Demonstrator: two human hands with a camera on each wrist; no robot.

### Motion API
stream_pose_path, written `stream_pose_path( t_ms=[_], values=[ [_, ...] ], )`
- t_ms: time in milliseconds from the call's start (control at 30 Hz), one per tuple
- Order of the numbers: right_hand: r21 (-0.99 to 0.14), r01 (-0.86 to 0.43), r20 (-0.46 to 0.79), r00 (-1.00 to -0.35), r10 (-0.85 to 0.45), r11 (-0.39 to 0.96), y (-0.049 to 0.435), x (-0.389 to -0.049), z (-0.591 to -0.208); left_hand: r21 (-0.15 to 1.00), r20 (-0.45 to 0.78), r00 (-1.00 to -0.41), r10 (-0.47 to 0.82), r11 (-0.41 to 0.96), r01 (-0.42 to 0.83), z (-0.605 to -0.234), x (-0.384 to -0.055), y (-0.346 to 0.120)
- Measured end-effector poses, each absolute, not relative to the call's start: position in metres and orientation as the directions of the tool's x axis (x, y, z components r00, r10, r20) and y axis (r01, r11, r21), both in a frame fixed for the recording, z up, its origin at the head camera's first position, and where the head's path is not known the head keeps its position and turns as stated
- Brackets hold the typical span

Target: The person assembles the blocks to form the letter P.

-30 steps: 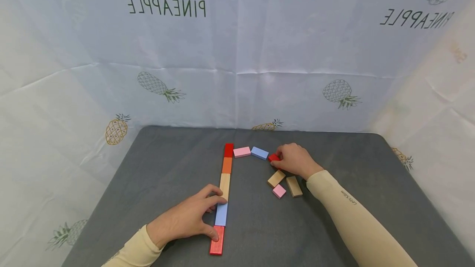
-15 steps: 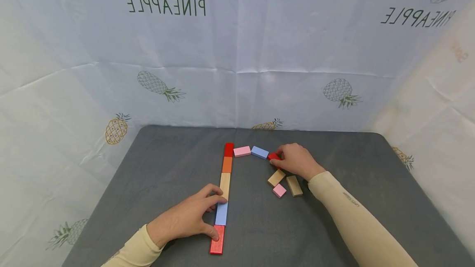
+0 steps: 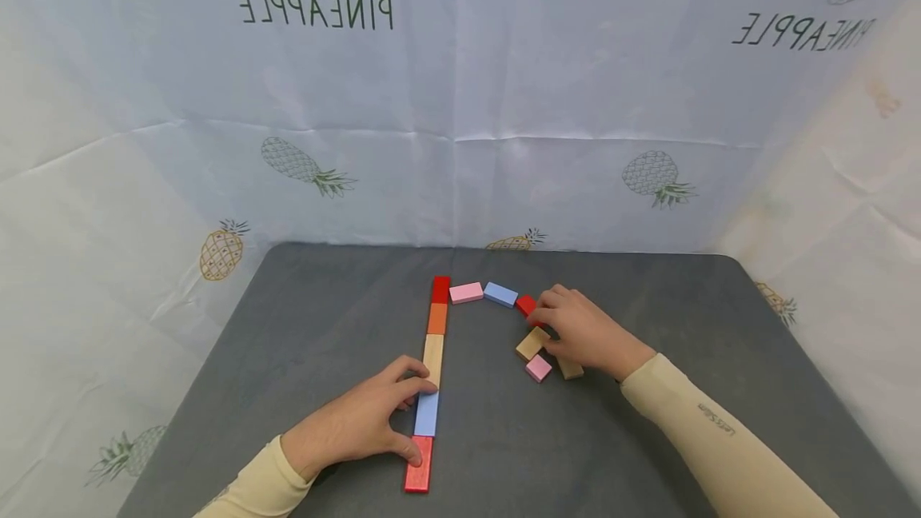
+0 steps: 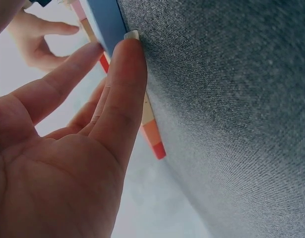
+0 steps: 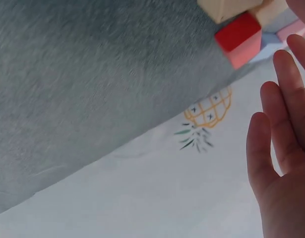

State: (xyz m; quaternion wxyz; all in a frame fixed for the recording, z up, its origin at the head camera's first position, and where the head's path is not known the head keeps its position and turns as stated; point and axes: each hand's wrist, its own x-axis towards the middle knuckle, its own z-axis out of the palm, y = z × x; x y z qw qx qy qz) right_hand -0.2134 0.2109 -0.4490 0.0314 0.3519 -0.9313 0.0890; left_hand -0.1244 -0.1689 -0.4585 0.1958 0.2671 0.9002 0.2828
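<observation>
A straight row of flat blocks runs up the table: a near red block (image 3: 419, 466), a blue block (image 3: 427, 414), a natural wood block (image 3: 433, 354), an orange block (image 3: 437, 318) and a far red block (image 3: 441, 289). My left hand (image 3: 360, 426) rests along this row, thumb on the near red block, fingertips by the blue and wood ones. From the far end a pink block (image 3: 466, 292), a second blue block (image 3: 500, 294) and another red block (image 3: 527, 305) curve rightward. Over a tan block (image 3: 531, 344) hovers my right hand (image 3: 586, 330), fingers spread and apparently holding nothing.
A small pink block (image 3: 538, 368) touches or nearly touches the tan one. Another tan block (image 3: 570, 368) is partly covered by my right hand. The dark grey table (image 3: 331, 310) ends at a white pineapple-print cloth (image 3: 403, 190) behind.
My right hand has come off the red block at the end of the curve and shifted nearer, over the tan blocks. The left hand keeps its place on the row.
</observation>
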Motion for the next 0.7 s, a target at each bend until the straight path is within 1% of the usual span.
stream_pose_path(
  t_ms=[100,300,433,700],
  values=[
    [-0.126,-0.694,0.123,-0.720,-0.683,0.709,0.206,-0.213,-0.452,0.622,-0.208,-0.782,0.588,0.697,0.358,-0.459,-0.124,-0.169],
    [-0.125,-0.697,0.058,-0.715,-0.696,0.706,0.198,-0.211,-0.454,0.628,-0.221,-0.781,0.584,0.698,0.345,-0.459,-0.124,-0.169],
    [-0.117,-0.712,0.062,-0.701,-0.710,0.693,0.194,-0.209,-0.453,0.622,-0.231,-0.778,0.584,0.704,0.344,-0.457,-0.124,-0.168],
    [-0.131,-0.707,0.032,-0.704,-0.709,0.695,0.187,-0.201,-0.450,0.625,-0.225,-0.778,0.586,0.700,0.346,-0.458,-0.124,-0.168]
  ],
)
